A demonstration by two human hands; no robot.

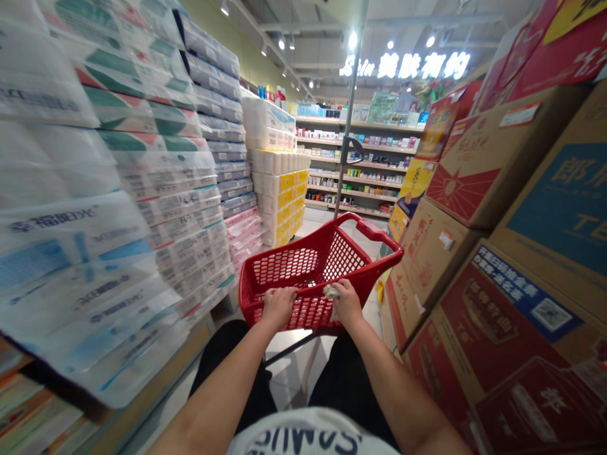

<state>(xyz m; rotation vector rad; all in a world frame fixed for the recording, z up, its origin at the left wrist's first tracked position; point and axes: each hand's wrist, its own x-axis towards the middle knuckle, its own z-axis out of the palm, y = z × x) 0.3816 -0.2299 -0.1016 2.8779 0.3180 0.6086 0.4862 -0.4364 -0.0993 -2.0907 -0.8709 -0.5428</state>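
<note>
A red plastic shopping cart [308, 259] stands right in front of me, turned sideways, its handle [372, 230] up at the right. Its basket has lattice walls, and I see no goods in it. My left hand [279, 307] is closed over the near rim, left of the middle. Farther right along the same rim, my right hand [346, 303] is closed too, with a crumpled whitish wad [331, 291] by its thumb and fingers. What the wad is made of, I cannot tell. Both arms reach straight forward, and my dark-trousered legs are just behind the cart.
Wrapped tissue packs [156, 145] are stacked high along the left. Cardboard cartons [474, 170] with red and blue printing rise close on the right. A thin metal pole [348, 120] stands beyond the cart. Shelves [360, 148] of small goods line the back under a lit sign.
</note>
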